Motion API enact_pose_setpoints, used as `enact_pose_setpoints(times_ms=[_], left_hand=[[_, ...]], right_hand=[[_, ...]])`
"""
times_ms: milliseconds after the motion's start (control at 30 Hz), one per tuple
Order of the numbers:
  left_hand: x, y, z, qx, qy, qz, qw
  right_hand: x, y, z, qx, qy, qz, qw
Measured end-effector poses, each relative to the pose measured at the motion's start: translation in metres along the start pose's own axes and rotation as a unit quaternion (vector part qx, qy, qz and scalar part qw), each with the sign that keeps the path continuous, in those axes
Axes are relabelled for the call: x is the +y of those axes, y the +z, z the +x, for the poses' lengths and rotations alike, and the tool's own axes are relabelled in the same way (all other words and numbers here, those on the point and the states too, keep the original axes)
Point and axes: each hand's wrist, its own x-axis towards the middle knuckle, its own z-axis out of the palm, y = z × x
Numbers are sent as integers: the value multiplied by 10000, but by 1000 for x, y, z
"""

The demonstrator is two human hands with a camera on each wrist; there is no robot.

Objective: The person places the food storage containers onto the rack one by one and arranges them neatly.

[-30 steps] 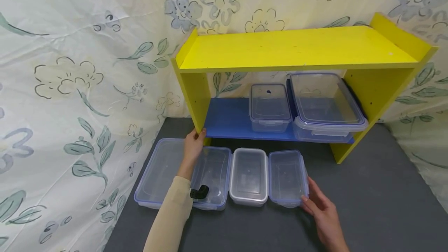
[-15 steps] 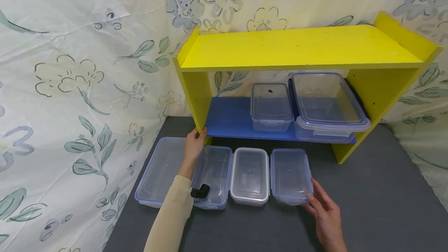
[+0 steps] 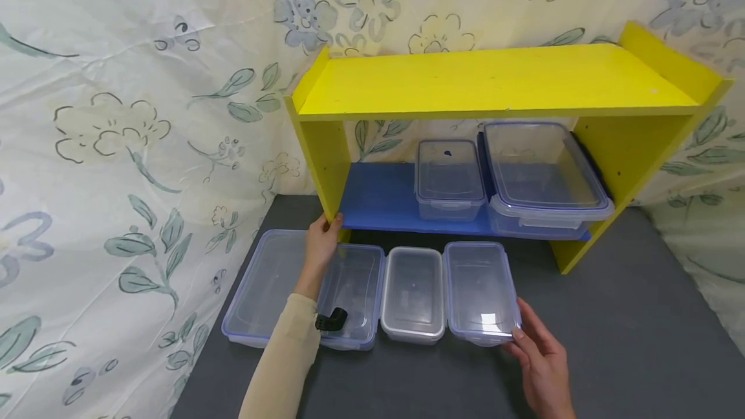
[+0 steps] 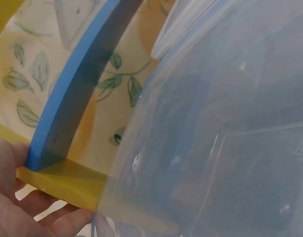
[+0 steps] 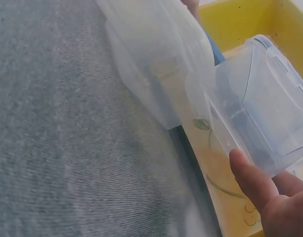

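Note:
My right hand [image 3: 538, 357] grips the near right corner of a clear lidded container with a blue rim [image 3: 478, 290], thumb on its lid; its near end is raised off the grey mat. In the right wrist view the thumb [image 5: 255, 185] presses that container [image 5: 275, 113]. My left hand [image 3: 322, 238] holds the foot of the yellow shelf's left side panel [image 3: 326, 160]. The left wrist view shows its fingers [image 4: 13, 207] beside the yellow panel edge [image 4: 67, 180] and the blue lower board [image 4: 77, 79].
Three more clear containers lie in a row on the mat: white-rimmed [image 3: 413, 293], blue-rimmed [image 3: 352, 293] and a large one [image 3: 264, 286]. The blue lower shelf [image 3: 378, 196] carries a small container [image 3: 449, 176] and a large one [image 3: 541, 170]. Floral cloth hangs behind.
The right-hand container has tilted up at its near end and shifted slightly left against the white-rimmed one. The left hand has stayed on the shelf's panel.

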Motion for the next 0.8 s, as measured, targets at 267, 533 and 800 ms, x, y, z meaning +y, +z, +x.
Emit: enact_pose_setpoints(times_ms=[267, 533, 800], left_hand=[[-1, -2, 0, 4, 8, -33, 10000], [0, -1, 0, -40, 10, -57, 10000], [-1, -1, 0, -122, -13, -107, 9999]], right_hand=[[-8, 9, -3, -277, -137, -15, 9995], [-16, 28, -1, -436, 101, -364, 9983], [-15, 46, 0, -800, -66, -98, 9967]])
